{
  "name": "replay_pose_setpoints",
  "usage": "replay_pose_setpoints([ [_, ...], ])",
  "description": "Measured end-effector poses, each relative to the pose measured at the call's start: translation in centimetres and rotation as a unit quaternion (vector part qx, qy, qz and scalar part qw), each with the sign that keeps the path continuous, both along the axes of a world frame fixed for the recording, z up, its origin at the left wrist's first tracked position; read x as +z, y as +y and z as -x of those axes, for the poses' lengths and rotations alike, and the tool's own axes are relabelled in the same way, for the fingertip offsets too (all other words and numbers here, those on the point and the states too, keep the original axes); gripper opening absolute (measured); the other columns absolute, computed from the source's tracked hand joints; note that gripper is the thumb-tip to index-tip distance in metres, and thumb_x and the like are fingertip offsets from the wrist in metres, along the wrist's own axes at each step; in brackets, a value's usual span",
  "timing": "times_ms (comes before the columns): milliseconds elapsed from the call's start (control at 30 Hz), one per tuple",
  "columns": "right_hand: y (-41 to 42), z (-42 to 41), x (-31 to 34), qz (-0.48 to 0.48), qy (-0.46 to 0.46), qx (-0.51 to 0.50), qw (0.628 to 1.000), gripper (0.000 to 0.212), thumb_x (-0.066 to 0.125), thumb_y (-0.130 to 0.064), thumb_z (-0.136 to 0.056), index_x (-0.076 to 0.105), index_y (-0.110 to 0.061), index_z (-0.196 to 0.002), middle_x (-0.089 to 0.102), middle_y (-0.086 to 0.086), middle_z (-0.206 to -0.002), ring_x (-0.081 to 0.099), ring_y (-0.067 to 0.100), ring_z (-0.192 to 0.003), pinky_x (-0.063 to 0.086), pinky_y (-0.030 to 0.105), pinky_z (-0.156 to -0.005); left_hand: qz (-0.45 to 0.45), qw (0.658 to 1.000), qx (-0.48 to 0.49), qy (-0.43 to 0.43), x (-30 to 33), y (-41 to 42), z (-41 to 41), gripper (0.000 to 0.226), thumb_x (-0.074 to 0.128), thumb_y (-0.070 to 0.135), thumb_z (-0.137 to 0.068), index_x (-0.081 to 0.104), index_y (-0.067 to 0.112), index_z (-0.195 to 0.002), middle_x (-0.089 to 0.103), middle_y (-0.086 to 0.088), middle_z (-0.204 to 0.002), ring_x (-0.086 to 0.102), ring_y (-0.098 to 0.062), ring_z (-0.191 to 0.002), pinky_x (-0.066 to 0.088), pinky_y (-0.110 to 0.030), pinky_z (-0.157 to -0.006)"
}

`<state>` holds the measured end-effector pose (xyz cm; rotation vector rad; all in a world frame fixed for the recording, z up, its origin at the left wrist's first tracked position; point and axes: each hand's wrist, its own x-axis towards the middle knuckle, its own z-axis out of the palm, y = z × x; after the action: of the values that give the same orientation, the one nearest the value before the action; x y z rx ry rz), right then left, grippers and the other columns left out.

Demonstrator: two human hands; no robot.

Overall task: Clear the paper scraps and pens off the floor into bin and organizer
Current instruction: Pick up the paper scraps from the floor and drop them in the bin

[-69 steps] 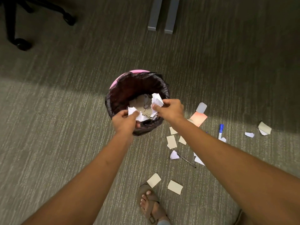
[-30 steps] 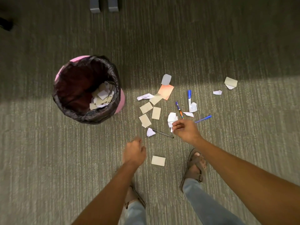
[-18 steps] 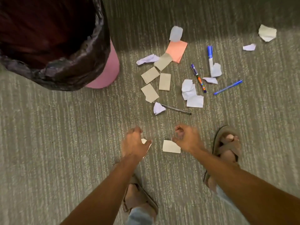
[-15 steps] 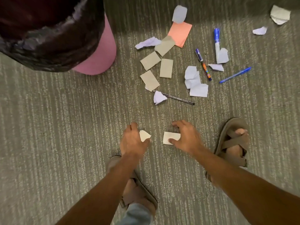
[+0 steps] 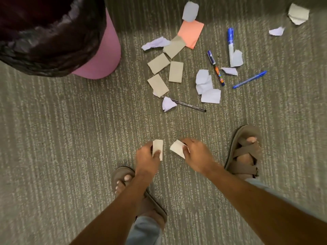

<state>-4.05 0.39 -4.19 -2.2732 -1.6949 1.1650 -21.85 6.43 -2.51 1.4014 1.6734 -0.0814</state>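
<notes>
My left hand pinches a small cream paper slip just above the carpet. Beside it my right hand pinches a second cream paper scrap. Further ahead lie several tan cards, white crumpled scraps and an orange note. Among them lie a thin black pen, a patterned pen, a white marker with a blue cap and a blue pen. The pink bin, lined with a black bag, stands at the top left.
My two sandalled feet stand on the grey-green carpet, the other foot under my left forearm. More scraps lie at the far top right. No organizer is in view.
I dropped crumpled paper into the bin, then bent down to the floor. Both hands reached the two cream slips near my feet and have now lifted them off the carpet.
</notes>
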Motion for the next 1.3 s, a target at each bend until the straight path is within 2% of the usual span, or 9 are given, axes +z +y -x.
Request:
replay_pose_setpoints([
  [100, 1.0, -0.6, 3.5, -0.027, 0.055, -0.111, 0.992, 0.018, 0.05, -0.014, -0.097, 0.062, -0.006, -0.108, 0.063, 0.012, -0.098, 0.059, 0.025, -0.082, 0.039, 0.024, -0.068, 0.039, 0.993, 0.102, -0.053, 3.4, 1.7, -1.3, 0.019, 0.061, 0.009, -0.089, 0.063, 0.012, -0.108, 0.071, -0.002, -0.094, 0.064, -0.02, -0.086, 0.052, -0.029, -0.077],
  [267, 4.4, -2.4, 10.8, -0.018, 0.228, -0.253, 0.94, 0.01, 0.054, -0.017, -0.098, 0.061, -0.01, -0.102, 0.064, 0.011, -0.093, 0.065, 0.024, -0.081, 0.061, 0.037, -0.063, 0.095, 0.962, 0.226, -0.125, 9.5, 4.9, -4.3, 0.017, 0.061, 0.005, -0.089, 0.063, 0.011, -0.105, 0.069, -0.006, -0.093, 0.068, -0.027, -0.089, 0.059, -0.049, -0.077],
  [400, 7.8, -5.3, 15.3, -0.023, 0.262, -0.316, 0.912, 0.012, 0.061, -0.009, -0.094, 0.064, -0.003, -0.104, 0.063, 0.003, -0.081, 0.062, 0.026, -0.078, 0.055, 0.043, -0.07, 0.103, 0.946, 0.249, -0.178, 14.3, 6.8, -7.8, 0.028, 0.065, -0.003, -0.084, 0.065, 0.003, -0.111, 0.07, -0.005, -0.087, 0.068, -0.015, -0.073, 0.056, -0.023, -0.05],
  [533, 10.1, -9.4, 18.2, -0.023, 0.24, -0.265, 0.934, 0.018, 0.062, -0.005, -0.091, 0.069, 0.003, -0.106, 0.072, 0.016, -0.089, 0.062, 0.021, -0.071, 0.054, 0.038, -0.07, 0.132, 0.931, 0.253, -0.229, 18.3, 8.7, -11.7, 0.025, 0.061, -0.003, -0.088, 0.064, -0.001, -0.113, 0.07, -0.018, -0.099, 0.067, -0.026, -0.082, 0.058, -0.032, -0.059],
  [833, 11.4, -16.7, 21.8, 0.01, 0.218, -0.178, 0.96, 0.018, 0.065, -0.015, -0.091, 0.076, -0.012, -0.104, 0.076, 0.007, -0.083, 0.068, 0.021, -0.069, 0.056, 0.035, -0.07, 0.214, 0.898, 0.226, -0.31, 23.2, 11.2, -18.0, 0.022, 0.056, 0.006, -0.093, 0.066, 0.004, -0.113, 0.076, -0.002, -0.089, 0.073, -0.016, -0.081, 0.061, -0.03, -0.066],
  [967, 11.8, -18.8, 22.7, 0.015, 0.237, -0.184, 0.954, 0.018, 0.065, -0.017, -0.091, 0.076, -0.013, -0.106, 0.078, 0.004, -0.091, 0.069, 0.014, -0.077, 0.054, 0.028, -0.072, 0.26, 0.882, 0.23, -0.319, 24.4, 11.6, -20.0, 0.025, 0.06, 0.012, -0.092, 0.068, 0.003, -0.113, 0.076, -0.008, -0.098, 0.073, -0.021, -0.09, 0.059, -0.029, -0.071],
  [1067, 11.5, -20.6, 23.4, 0.021, 0.249, -0.167, 0.954, 0.019, 0.064, -0.016, -0.092, 0.076, -0.011, -0.107, 0.078, 0.005, -0.091, 0.069, 0.017, -0.079, 0.055, 0.035, -0.075, 0.293, 0.869, 0.228, -0.327, 25.1, 11.5, -21.3, 0.028, 0.058, 0.012, -0.093, 0.065, 0.0, -0.116, 0.074, -0.013, -0.104, 0.071, -0.024, -0.091, 0.06, -0.032, -0.077],
  [1200, 11.1, -22.7, 24.0, 0.032, 0.246, -0.182, 0.952, 0.024, 0.066, -0.017, -0.091, 0.073, -0.01, -0.113, 0.077, 0.004, -0.101, 0.071, 0.022, -0.093, 0.056, 0.036, -0.083, 0.297, 0.884, 0.203, -0.298, 26.2, 11.6, -23.1, 0.03, 0.053, 0.01, -0.095, 0.06, -0.004, -0.121, 0.066, -0.026, -0.115, 0.066, -0.032, -0.095, 0.059, -0.036, -0.079],
  [1300, 11.1, -23.9, 24.3, 0.038, 0.238, -0.191, 0.952, 0.024, 0.067, -0.021, -0.091, 0.074, -0.009, -0.11, 0.077, 0.004, -0.098, 0.071, 0.02, -0.09, 0.057, 0.037, -0.082, 0.254, 0.906, 0.203, -0.271, 26.6, 12.0, -24.5, 0.03, 0.055, -0.001, -0.092, 0.058, 0.003, -0.122, 0.067, -0.026, -0.107, 0.066, -0.03, -0.087, 0.058, -0.04, -0.075],
])
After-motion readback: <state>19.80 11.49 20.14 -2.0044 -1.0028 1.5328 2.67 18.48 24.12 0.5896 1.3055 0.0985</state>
